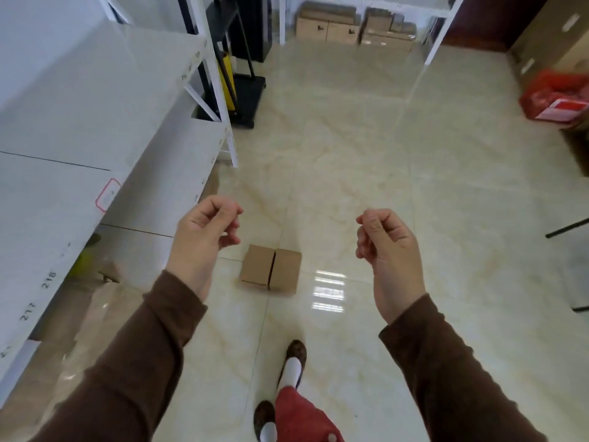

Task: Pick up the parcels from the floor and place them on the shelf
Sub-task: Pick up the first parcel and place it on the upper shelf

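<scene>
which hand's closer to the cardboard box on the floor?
Left, by this view. The left hand hovers just left of the cardboard box, fingertips near its far corner. The right hand is further off to the box's right, bare floor between. Neither touches it.

Storeroom or small parcel depot: white metal shelving rack (95, 90) with printed bin numbers (49, 280) 216 and 217 on its edge, brown cardboard cartons (328, 30) stacked at the back, black platform trolley (250, 90), glossy cream tiled floor (350, 154).
</scene>
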Tool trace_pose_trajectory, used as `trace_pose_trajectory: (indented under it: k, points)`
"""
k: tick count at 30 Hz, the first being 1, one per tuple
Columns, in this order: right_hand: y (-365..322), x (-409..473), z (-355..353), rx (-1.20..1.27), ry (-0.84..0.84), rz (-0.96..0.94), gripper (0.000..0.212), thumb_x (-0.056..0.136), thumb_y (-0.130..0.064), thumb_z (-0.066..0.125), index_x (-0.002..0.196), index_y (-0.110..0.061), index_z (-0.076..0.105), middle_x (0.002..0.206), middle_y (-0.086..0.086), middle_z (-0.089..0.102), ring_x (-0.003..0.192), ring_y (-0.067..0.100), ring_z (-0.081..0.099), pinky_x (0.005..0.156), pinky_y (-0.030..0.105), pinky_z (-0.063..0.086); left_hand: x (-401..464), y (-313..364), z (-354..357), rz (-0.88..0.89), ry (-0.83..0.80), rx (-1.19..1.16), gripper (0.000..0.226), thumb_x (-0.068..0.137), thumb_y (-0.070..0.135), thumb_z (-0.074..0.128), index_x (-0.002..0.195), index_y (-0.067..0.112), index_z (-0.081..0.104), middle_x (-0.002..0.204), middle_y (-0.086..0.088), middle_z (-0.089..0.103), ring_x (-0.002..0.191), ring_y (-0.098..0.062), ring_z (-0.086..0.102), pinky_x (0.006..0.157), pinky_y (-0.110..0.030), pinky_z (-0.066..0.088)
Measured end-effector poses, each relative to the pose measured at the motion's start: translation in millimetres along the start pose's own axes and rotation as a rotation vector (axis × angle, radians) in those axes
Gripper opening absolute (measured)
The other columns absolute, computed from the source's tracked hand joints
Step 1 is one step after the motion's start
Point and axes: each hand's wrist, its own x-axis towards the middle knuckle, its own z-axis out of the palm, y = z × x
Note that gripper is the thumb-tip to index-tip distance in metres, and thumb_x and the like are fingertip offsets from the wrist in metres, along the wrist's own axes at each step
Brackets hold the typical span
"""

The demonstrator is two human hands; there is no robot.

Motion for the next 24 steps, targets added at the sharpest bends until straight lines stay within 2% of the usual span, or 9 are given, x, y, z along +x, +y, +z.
trace_pose_trajectory:
  k: [6, 13, 21, 23, 24]
  points:
    - [63, 88, 19, -0.066, 0.019, 0.153, 0.021, 0.104, -0.016, 0.057, 0.084, -0.013, 0.064, 0.065, -0.001, 0.05, 0.056, 0.01, 0.042, 0.058, 0.024, 0.039, 81, -53, 11, -0.162, 0.037, 0.066, 0.022, 0.103, 0.013, 0.056, 0.083, 0.016, 0.065, 0.07, 0.003, 0.055, 0.054, -0.006, 0.05, 0.062, -0.022, 0.048]
    - [152, 167, 50, -0.112, 0.04, 0.319, 0.021, 0.102, -0.019, 0.061, 0.083, -0.014, 0.064, 0.064, -0.004, 0.053, 0.055, 0.009, 0.045, 0.054, 0.02, 0.04, 158, -125, 2, -0.349, 0.062, 0.131, 0.023, 0.102, 0.01, 0.056, 0.082, 0.016, 0.064, 0.061, 0.009, 0.056, 0.049, -0.003, 0.048, 0.061, -0.024, 0.046]
    - [278, 254, 63, -0.21, 0.213, 0.455, 0.015, 0.101, -0.015, 0.062, 0.087, -0.008, 0.063, 0.066, -0.001, 0.055, 0.056, 0.012, 0.045, 0.055, 0.023, 0.041, 255, -251, -6, -0.567, -0.062, 0.259, 0.02, 0.102, 0.01, 0.058, 0.083, 0.012, 0.062, 0.071, -0.004, 0.054, 0.059, -0.014, 0.046, 0.056, -0.022, 0.044]
    - [316, 272, 61, -0.233, 0.25, 0.5, 0.015, 0.101, -0.017, 0.062, 0.088, -0.007, 0.063, 0.07, 0.001, 0.059, 0.058, 0.013, 0.049, 0.057, 0.023, 0.043, 273, -292, -5, -0.61, -0.101, 0.316, 0.018, 0.103, 0.011, 0.056, 0.086, 0.011, 0.061, 0.072, -0.004, 0.054, 0.062, -0.016, 0.047, 0.06, -0.025, 0.046]
    - [336, 281, 60, -0.242, 0.262, 0.522, 0.016, 0.101, -0.017, 0.063, 0.088, -0.009, 0.063, 0.072, 0.001, 0.06, 0.06, 0.013, 0.05, 0.058, 0.023, 0.044, 282, -314, -4, -0.629, -0.121, 0.337, 0.018, 0.103, 0.012, 0.055, 0.086, 0.012, 0.06, 0.072, -0.005, 0.054, 0.065, -0.018, 0.048, 0.066, -0.03, 0.047]
